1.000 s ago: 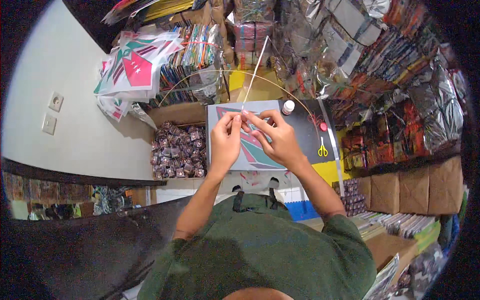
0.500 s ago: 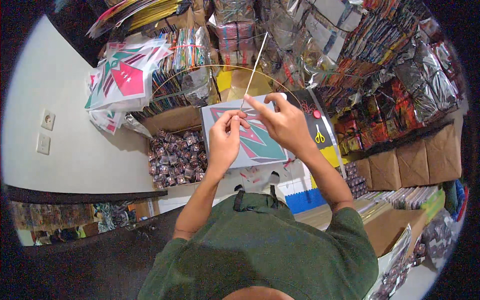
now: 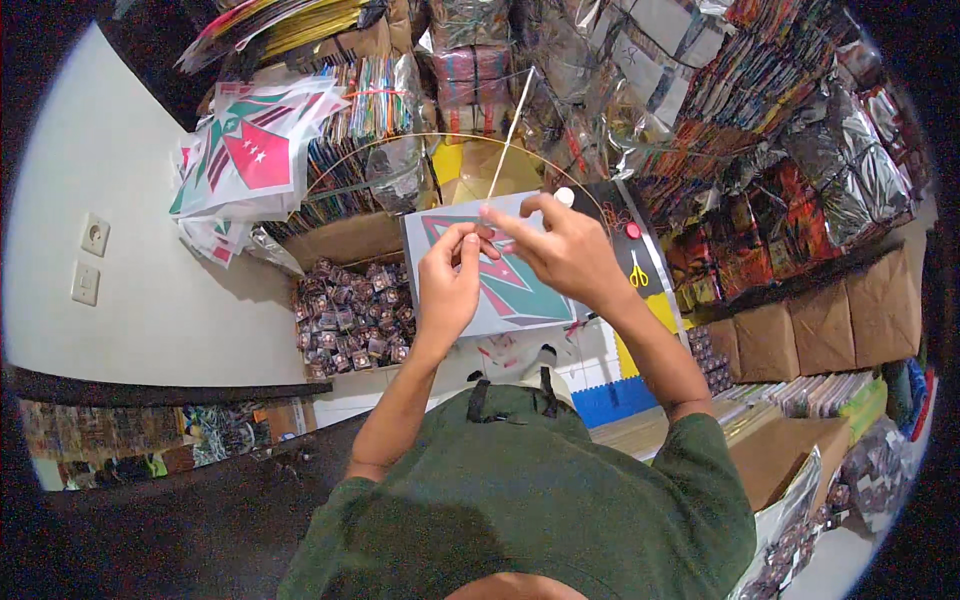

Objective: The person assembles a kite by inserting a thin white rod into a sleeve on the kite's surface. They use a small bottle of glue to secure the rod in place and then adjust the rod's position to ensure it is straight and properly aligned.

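Between thumb and fingertips, my left hand (image 3: 450,285) pinches the lower end of a thin pale stick (image 3: 511,135), which slants up and away. A thin curved rod (image 3: 400,136) arches across this stick, and fine thread runs from the stick's tip, together looking like a kite frame. My right hand (image 3: 572,255) stretches its index finger to the stick just above my left fingertips; its other fingers are bent, with the palm side hidden. A white round-ended object (image 3: 565,196) shows beyond those bent fingers; whether they hold it cannot be seen. Below lies a printed sheet (image 3: 535,290) in green, pink and white.
Yellow scissors (image 3: 638,270), a red cap (image 3: 632,230) and red thread lie on a black surface at right. A box of small wrapped pieces (image 3: 355,315) stands left. Similar printed sheets (image 3: 255,150) hang over stacked packs at far left. Wrapped bundles (image 3: 745,100) crowd the back and right.
My right hand has shifted slightly down, its index finger sliding lower along the stick. More of the white round-ended object shows now. My left hand keeps its pinch.
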Tool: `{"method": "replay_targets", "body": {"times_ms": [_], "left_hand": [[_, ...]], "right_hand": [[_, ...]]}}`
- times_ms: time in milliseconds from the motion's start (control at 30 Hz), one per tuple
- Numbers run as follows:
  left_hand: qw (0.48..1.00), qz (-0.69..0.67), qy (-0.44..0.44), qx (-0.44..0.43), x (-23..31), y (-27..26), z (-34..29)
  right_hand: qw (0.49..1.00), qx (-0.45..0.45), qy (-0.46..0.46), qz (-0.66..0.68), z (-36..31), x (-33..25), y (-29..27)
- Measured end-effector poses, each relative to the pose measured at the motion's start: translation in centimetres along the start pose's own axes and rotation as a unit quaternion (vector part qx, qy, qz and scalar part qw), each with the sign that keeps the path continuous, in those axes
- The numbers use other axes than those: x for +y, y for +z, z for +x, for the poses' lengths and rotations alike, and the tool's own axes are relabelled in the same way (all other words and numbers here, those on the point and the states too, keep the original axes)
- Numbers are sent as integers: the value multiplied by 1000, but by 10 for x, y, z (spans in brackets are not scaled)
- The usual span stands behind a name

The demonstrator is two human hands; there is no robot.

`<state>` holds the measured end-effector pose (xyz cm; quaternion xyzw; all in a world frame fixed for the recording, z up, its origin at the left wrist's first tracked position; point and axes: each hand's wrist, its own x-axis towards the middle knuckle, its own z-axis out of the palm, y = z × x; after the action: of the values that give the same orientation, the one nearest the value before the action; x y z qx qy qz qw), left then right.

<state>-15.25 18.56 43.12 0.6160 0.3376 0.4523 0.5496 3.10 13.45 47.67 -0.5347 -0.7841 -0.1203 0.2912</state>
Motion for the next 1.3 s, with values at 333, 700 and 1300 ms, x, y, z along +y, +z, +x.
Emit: {"method": "replay_targets", "body": {"times_ms": [333, 700, 1300], "left_hand": [[1000, 26, -5, 7, -6, 14, 13], [987, 119, -34, 103, -75, 29, 55], [940, 115, -188, 261, -106, 68, 75]], "right_hand": [[999, -21, 27, 6, 1, 28, 5], [969, 94, 149, 175, -2, 178, -7], [925, -302, 215, 86, -148, 411, 281]]}}
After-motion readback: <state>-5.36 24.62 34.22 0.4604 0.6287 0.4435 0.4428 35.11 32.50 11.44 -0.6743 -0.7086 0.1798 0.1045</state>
